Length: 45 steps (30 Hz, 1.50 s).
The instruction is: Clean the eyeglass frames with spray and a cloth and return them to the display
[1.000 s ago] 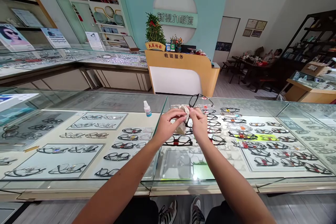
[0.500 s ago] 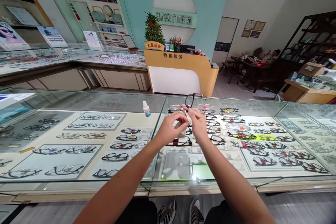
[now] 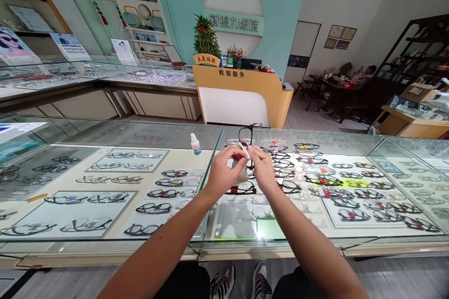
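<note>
Above the glass counter, both hands meet around a pair of dark-framed eyeglasses point(image 3: 246, 136), one lens rim upright over the fingers. Pale and bunched, a cloth point(image 3: 242, 175) hangs beneath my left hand point(image 3: 226, 166), whose fingers pinch it against the frame. My right hand point(image 3: 261, 163) is closed on the eyeglasses' lower part from the right. The fingers cover the other lens, so how far the cloth wraps it cannot be seen. To the left of my hands, a small white bottle with a blue lower part point(image 3: 195, 144) stands on the counter top.
The glass display counter point(image 3: 168, 247) spans the view, with rows of eyeglasses point(image 3: 164, 193) inside. Beyond it stands a wooden cashier desk point(image 3: 242, 81) with a plant point(image 3: 206, 39) on top. At far right, a person point(image 3: 368, 72) sits by a dark table.
The eyeglasses have turned and shifted slightly left, their raised lens now more face-on. My left hand has closed nearer to my right one, cloth between them.
</note>
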Tool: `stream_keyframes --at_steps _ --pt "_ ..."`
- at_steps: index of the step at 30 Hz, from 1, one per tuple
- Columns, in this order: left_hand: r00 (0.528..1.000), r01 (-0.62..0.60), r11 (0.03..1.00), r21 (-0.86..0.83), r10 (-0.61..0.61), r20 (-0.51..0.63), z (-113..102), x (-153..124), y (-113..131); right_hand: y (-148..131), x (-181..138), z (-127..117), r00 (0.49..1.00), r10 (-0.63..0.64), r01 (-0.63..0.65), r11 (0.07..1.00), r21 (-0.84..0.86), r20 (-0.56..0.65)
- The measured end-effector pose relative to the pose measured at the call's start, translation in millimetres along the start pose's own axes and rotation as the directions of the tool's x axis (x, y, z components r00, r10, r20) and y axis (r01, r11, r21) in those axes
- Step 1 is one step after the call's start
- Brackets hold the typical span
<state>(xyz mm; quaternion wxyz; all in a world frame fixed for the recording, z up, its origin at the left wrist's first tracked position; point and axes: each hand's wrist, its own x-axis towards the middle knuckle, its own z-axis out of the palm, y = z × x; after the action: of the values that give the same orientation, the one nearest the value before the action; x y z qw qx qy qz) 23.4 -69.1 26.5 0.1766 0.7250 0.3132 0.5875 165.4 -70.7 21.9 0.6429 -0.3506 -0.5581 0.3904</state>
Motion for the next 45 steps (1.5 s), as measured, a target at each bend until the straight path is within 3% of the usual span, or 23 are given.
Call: stream_keyframes --at_steps 7,12,18,22,26,28,31,35,38,45 --pt "0.992 0.082 0.997 0.009 -0.080 -0.094 -1 0 -7 -1 -1 1 0.998 -0.038 0.039 0.999 -0.035 0.041" --pt "0.956 0.201 0.979 -0.027 -0.202 -0.213 -15 11 -17 -4 -2 -2 0.995 -0.085 0.089 0.994 -0.070 0.056" --pt "0.926 0.268 0.938 0.221 -0.187 -0.329 -51 30 -33 -8 6 -15 0.998 0.001 -0.001 1.000 0.002 -0.059" --pt "0.955 0.296 0.804 0.517 -0.238 -0.177 -70 29 -54 -7 9 -20 0.997 0.048 -0.044 0.997 0.070 -0.058" --pt "0.901 0.304 0.612 0.730 -0.433 -0.012 -76 21 -73 -12 10 -21 0.997 0.072 -0.072 0.997 -0.015 -0.011" --pt "0.934 0.240 0.636 0.733 -0.358 0.005 -73 21 -70 -17 10 -24 0.998 0.059 -0.057 0.995 -0.082 0.022" --pt "0.999 0.030 0.787 0.616 -0.040 0.003 -64 25 -50 -25 12 -31 0.994 -0.006 0.024 0.987 -0.159 0.113" --pt "0.955 -0.297 0.850 0.435 0.262 0.142 -48 25 -23 -34 15 -43 0.958 -0.048 0.127 0.956 -0.264 0.284" --pt "0.930 -0.366 0.848 0.384 0.315 0.191 -38 19 -18 -39 16 -51 0.925 -0.032 0.165 0.932 -0.323 0.380" --pt "0.948 -0.314 0.860 0.401 0.266 0.172 -29 12 -21 -43 16 -60 0.900 0.051 0.129 0.917 -0.377 0.433"
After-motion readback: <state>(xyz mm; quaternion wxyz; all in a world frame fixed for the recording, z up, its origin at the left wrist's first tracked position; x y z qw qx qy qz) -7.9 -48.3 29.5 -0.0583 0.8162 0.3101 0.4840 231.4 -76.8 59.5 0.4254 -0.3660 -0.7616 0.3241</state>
